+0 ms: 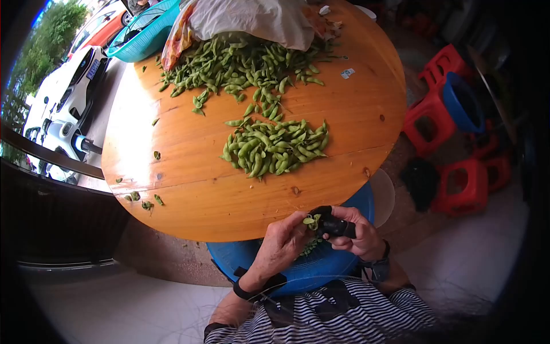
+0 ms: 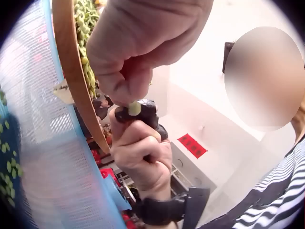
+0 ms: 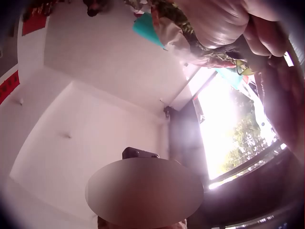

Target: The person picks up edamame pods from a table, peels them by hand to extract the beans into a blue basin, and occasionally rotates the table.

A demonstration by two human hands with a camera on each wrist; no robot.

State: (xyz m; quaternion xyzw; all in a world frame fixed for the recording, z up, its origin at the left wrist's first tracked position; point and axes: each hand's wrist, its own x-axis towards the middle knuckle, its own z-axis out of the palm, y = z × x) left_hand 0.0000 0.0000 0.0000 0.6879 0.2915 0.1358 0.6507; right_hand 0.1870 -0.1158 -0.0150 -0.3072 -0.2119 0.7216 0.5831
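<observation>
1. The left hand [image 1: 281, 243] pinches a green soybean pod [image 1: 312, 222] between thumb and fingers; the pod looks split open in the head view.
2. The right hand [image 1: 358, 234] is curled round the pod's other side, with black finger covers [image 1: 339, 228] against it. The two hands meet at this pod, so both are clamped on it.
3. Below the hands, the blue tub [image 1: 229, 258] sits partly under the near edge of the counter [image 1: 200, 215], with loose green beans [image 1: 311, 247] inside.
4. On the round wooden counter, beyond the hands, lies the small pile of pods [image 1: 275, 148]. A thin trail of pods joins it to the larger heap of pods [image 1: 229, 66] at the far side.
5. A whitish plastic bag [image 1: 246, 22] with orange patches covers the far part of the heap. The teal basket [image 1: 134, 47] is at the far left, holding something dark.
6. Small green scraps [image 1: 147, 204] are scattered at the left of the counter; a small printed paper [image 1: 348, 73] lies at the far right.
7. Right of the counter stand red stools [image 1: 464, 186], with a blue basin [image 1: 463, 103] tilted among them. Parked cars [image 1: 69, 109] show at the left.
</observation>
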